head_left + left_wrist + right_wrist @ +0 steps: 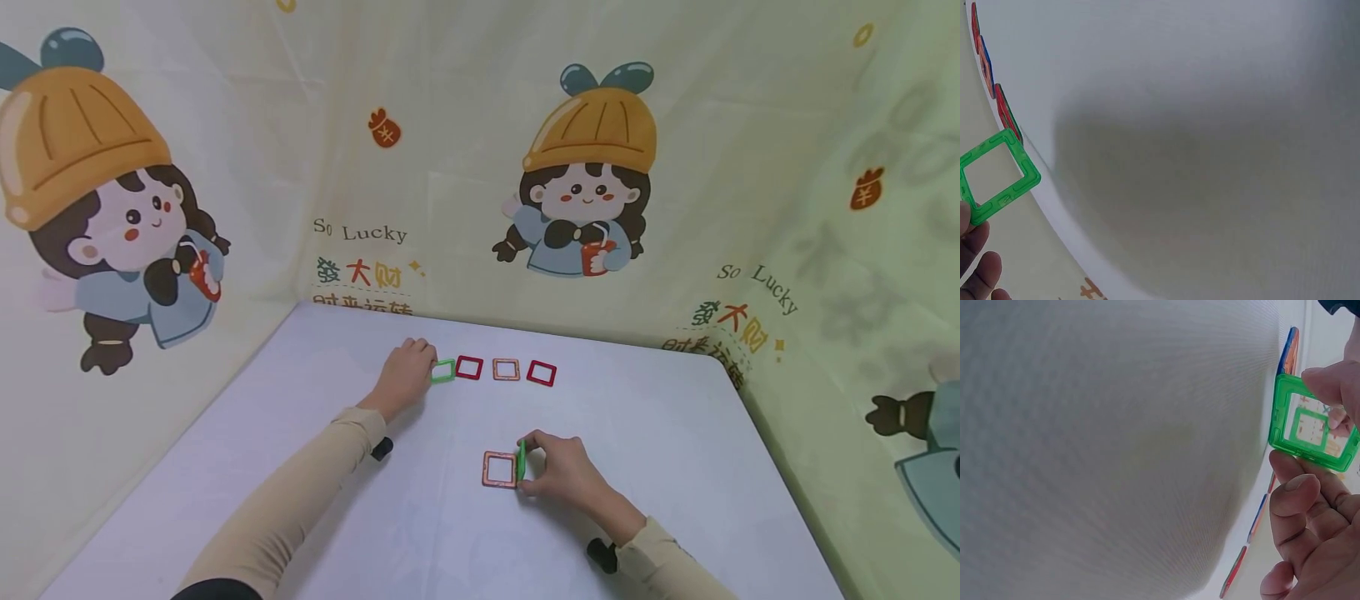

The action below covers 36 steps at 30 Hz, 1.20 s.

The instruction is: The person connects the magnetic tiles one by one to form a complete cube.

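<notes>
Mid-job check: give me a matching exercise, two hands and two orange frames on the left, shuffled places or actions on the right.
Column one:
1. left hand
2. far orange frame
3. right hand
4. near orange frame

Column two:
A. holds the near green frame on edge
B. lies just left of the near green frame
C. pinches the far green frame
D. lies between the left red frame and right red frame

Pairs: 1-C, 2-D, 3-A, 4-B

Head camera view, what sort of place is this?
Probably a makeshift, curtained-off play or filming corner: cartoon-printed cloth hangs behind and beside a white table, where the right hand holds a green square frame.
</notes>
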Each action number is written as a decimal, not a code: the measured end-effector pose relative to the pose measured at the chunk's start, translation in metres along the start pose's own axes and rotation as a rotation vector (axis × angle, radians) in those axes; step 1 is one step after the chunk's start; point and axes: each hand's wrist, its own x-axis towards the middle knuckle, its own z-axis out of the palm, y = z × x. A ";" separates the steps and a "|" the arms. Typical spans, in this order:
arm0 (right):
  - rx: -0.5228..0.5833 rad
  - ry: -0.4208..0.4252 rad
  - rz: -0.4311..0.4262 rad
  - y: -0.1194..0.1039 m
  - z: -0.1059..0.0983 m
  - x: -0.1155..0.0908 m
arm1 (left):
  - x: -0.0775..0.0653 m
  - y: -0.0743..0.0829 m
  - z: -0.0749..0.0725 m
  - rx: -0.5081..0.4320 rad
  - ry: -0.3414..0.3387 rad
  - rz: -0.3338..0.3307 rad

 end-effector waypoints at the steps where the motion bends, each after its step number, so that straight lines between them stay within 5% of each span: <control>1: 0.001 0.000 0.001 0.000 0.000 0.000 | 0.000 0.001 0.000 -0.002 0.000 0.004; 22: 0.011 -0.013 0.011 0.001 0.000 -0.002 | -0.003 0.056 -0.008 -0.070 -0.042 0.093; 36: 0.010 -0.010 0.006 0.003 -0.001 -0.003 | -0.011 0.070 -0.012 -0.074 -0.031 0.131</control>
